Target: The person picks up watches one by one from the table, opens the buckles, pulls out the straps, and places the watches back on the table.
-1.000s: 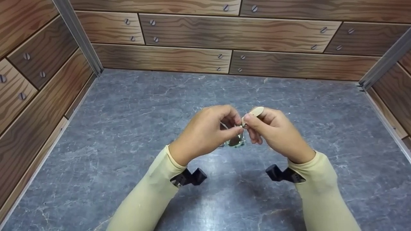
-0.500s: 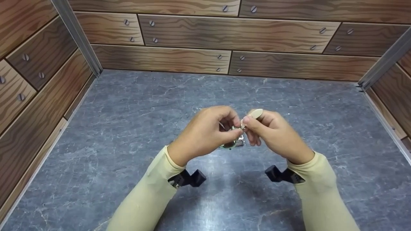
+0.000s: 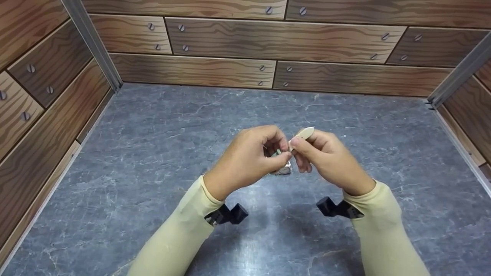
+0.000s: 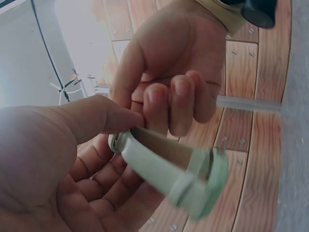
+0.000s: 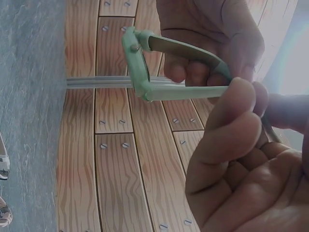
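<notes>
Head view, left to right. Plank-patterned walls (image 3: 46,99) with screw heads enclose a grey marbled table (image 3: 153,130). Both forearms wear cream sleeves (image 3: 180,234), each carrying a black wrist camera mount (image 3: 226,214).

Left hand (image 3: 245,159): raised above the middle of the table, fingers curled inward, thumb and forefinger tips pressed together on a pair of pale green glasses (image 3: 282,166), which hangs between the two hands, clear of the table. In the left wrist view the glasses (image 4: 169,174) show a folded temple arm lying across the palm side of the left hand (image 4: 53,159), whose thumb presses on the arm's end.

Right hand (image 3: 326,157): just beside the left, fingertips touching at the pinch point. Its fingers are curled; thumb and forefinger hold the beige tip of a temple arm (image 3: 303,134), which projects up and away from the hand. In the right wrist view the green frame (image 5: 140,63) stands edge-on, its arm running toward the right hand (image 5: 241,159), whose bent fingers close on it. The remaining fingers of the left hand (image 5: 212,38) wrap behind the frame.
</notes>
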{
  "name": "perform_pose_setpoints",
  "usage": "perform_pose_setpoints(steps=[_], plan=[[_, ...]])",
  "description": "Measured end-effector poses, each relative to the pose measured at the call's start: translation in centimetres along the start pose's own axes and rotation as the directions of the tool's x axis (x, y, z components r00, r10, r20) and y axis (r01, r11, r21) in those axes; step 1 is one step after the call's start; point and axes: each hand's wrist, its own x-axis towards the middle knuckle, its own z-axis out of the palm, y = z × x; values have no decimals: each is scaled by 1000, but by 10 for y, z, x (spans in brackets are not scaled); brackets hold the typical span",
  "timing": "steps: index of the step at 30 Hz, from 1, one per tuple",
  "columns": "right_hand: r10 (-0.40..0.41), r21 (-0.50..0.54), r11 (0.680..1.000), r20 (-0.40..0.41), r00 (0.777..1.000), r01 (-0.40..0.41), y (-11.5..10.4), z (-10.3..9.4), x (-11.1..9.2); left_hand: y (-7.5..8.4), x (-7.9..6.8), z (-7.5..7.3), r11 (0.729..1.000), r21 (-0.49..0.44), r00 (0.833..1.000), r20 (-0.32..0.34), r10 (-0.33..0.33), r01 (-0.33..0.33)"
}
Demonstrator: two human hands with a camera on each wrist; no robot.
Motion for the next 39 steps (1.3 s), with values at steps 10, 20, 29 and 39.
perform_pose_setpoints(steps=[10,20,29,39], plan=[[-34,38,999,-58,998,37,-1,1,2,-3,0,1,967,181,978,-68,196,-181],[-12,31,999,-75,997,15,1,2,2,-4,-1,1,925,300,959,-89,270,-233],[-114,90,989,-41,993,117,1,4,2,-4,1,1,958,101,954,-105,280,-270],[-281,-99,957,-97,955,272,1,5,2,-5,2,-1,969,-111,963,-185,197,-220]])
